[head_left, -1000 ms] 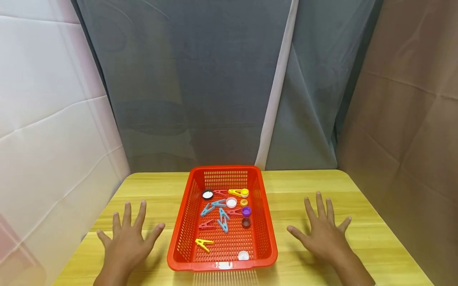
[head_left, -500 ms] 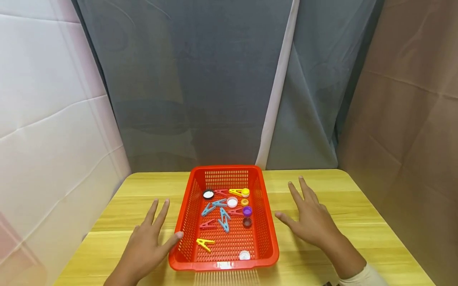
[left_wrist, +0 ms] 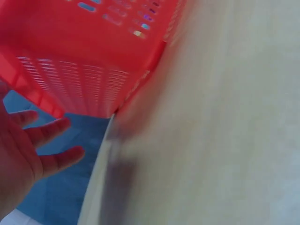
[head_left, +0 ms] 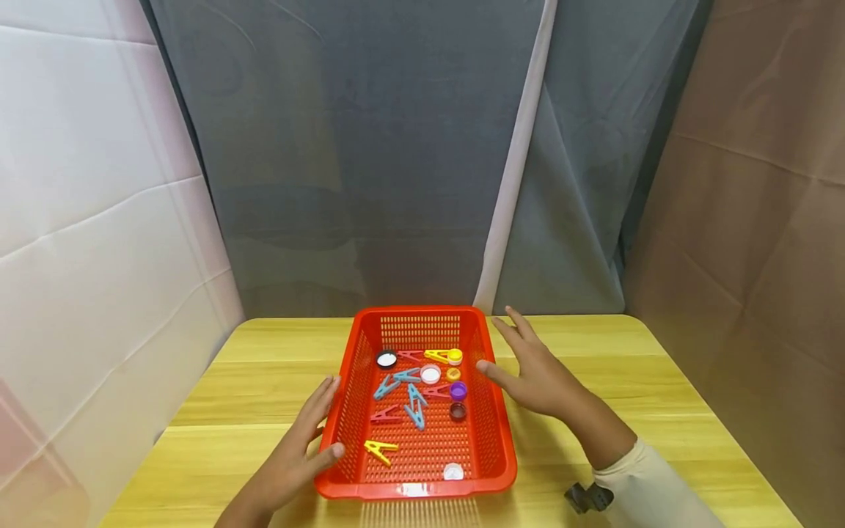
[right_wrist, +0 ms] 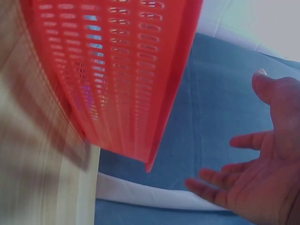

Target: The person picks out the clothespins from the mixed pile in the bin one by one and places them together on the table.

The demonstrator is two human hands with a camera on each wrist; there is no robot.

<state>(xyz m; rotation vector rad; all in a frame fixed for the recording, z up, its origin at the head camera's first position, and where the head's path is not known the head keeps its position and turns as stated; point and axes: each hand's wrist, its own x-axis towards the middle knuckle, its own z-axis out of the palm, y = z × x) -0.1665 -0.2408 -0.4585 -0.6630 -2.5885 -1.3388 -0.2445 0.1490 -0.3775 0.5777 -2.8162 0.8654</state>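
Observation:
A red plastic basket [head_left: 339, 489] with slotted walls stands on the table, holding clothespins and bottle caps. At its left wall is my left hand [head_left: 293, 451], fingers extended and thumb over the near-left rim; whether it touches cannot be told. My right hand [head_left: 538, 374] hovers by the right rim, fingers spread, thumb reaching toward the basket. The right wrist view shows that hand [right_wrist: 262, 178] apart from the wall. Inside lie blue clothespins [head_left: 415, 416], a yellow clothespin [head_left: 379, 451], a red clothespin [head_left: 386, 415], a purple cap [head_left: 458, 391] and a black-rimmed cap [head_left: 386, 359].
The wooden table [head_left: 594, 345] extends on both sides of the basket. A grey curtain [head_left: 396, 183] hangs behind it, with a white cloth [head_left: 112, 220] at left and a brown cloth [head_left: 746, 220] at right. A dark object [head_left: 589, 498] sits by the right sleeve.
Both hands have moved inward from the table's sides to the basket, the left rightward and the right leftward and farther forward. The basket and its contents stay in place.

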